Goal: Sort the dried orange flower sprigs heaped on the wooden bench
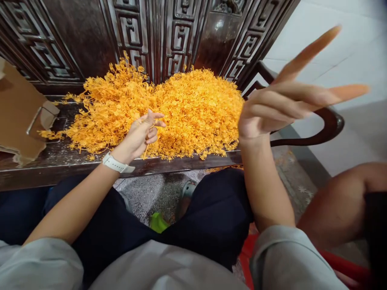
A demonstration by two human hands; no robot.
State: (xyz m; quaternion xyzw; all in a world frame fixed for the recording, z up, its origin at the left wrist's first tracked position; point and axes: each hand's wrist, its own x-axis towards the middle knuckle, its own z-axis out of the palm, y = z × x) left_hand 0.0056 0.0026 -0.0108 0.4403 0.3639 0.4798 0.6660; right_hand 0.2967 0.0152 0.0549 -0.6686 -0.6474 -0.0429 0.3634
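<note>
A large heap of yellow-orange plastic flower sprigs [199, 108] lies on a dark wooden bench. My left hand [142, 135], with a pale watch strap [116, 164] on its wrist, is in front of the heap's middle. Its fingers are partly curled, and a thin yellow stem [146, 151] pokes out beneath them, apparently pinched there. To the right, my right hand [278, 102] is raised off the heap, blurred a little. Two of its digits stretch far apart while the others bend loosely; I see nothing in it.
A torn cardboard box [24, 112] stands on the bench [72, 163] at left. Behind rises a carved dark wooden back [157, 36]. A curved wooden armrest [329, 125] is at right. Another person's bare limb [341, 201] is close on my right. Something bright green [159, 222] lies on the floor.
</note>
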